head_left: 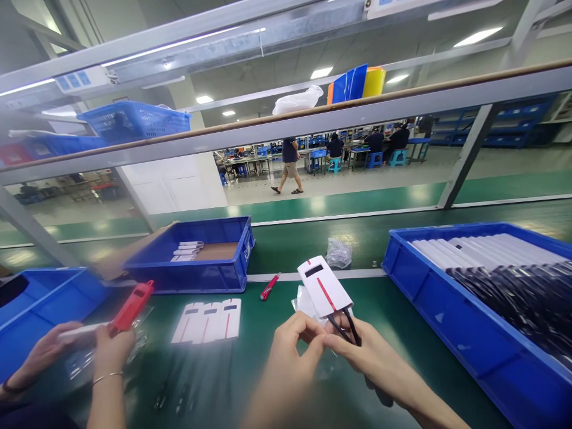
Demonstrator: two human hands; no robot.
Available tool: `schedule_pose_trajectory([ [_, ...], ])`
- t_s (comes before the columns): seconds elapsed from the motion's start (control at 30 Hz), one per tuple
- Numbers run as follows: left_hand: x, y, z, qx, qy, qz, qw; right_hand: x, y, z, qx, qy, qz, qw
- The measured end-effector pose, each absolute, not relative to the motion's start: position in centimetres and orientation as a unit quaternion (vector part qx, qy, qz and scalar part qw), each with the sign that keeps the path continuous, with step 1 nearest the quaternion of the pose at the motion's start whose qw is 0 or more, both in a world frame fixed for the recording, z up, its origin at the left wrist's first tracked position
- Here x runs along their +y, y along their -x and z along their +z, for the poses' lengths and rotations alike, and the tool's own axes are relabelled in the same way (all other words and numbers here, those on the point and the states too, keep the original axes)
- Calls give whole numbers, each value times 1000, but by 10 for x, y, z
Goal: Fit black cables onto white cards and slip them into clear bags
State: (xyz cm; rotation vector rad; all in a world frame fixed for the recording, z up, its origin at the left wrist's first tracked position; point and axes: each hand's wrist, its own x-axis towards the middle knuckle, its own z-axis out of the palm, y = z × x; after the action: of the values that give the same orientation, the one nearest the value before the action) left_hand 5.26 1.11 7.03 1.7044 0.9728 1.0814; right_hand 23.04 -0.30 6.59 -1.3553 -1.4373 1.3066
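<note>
L hand (pixel 292 351) & R hand (pixel 366 354) meet fingertip to fingertip, both closed in tight pinches. R hand grips the near end of a white power bank (pixel 324 290) w/ a red stripe, held off the belt, far end tilted up & away. L thumb & forefinger are nipped on the black cable (pixel 353 326) that loops out of that same end; the exact contact is partly hidden by the fingers.

Step, as I read it: fitting or tucking the cable at the bank's near end, approx mid-way. Next move calls for a steady R hold and fine L fingertip work; the loop is thin & springy, so it could slip.

A clear bag (pixel 301 301) lies just beneath. A small red tool (pixel 270 287) and a crumpled bag (pixel 338 253) lie farther off, well apart.

Room: green belt (pixel 268 381) is open near & centre. Flat white power banks (pixel 210 320) sit left. The right blue bin (pixel 447 333) wall stands close on the R, limiting swing. The far blue bin (pixel 196 277) is far-left. A co-worker's hand (pixel 109 348) w/ a red power bank (pixel 131 305) works at left, apart.
</note>
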Motion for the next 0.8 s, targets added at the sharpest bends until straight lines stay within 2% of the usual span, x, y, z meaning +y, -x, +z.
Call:
schedule_pose_trajectory([
  [0.1, 8, -51, 72, 391, -693, 450, 405, -4, -233, 70, -570, 539, 525, 331],
  [0.33, 1, -50, 69, 421, -704, 485, 304, 3, -237, 62, -562, 563, 436, 421],
  [0.8, -11, -85, 19, 441, -709, 495, 241, 11, -231, 43, -582, 519, 472, 411],
])
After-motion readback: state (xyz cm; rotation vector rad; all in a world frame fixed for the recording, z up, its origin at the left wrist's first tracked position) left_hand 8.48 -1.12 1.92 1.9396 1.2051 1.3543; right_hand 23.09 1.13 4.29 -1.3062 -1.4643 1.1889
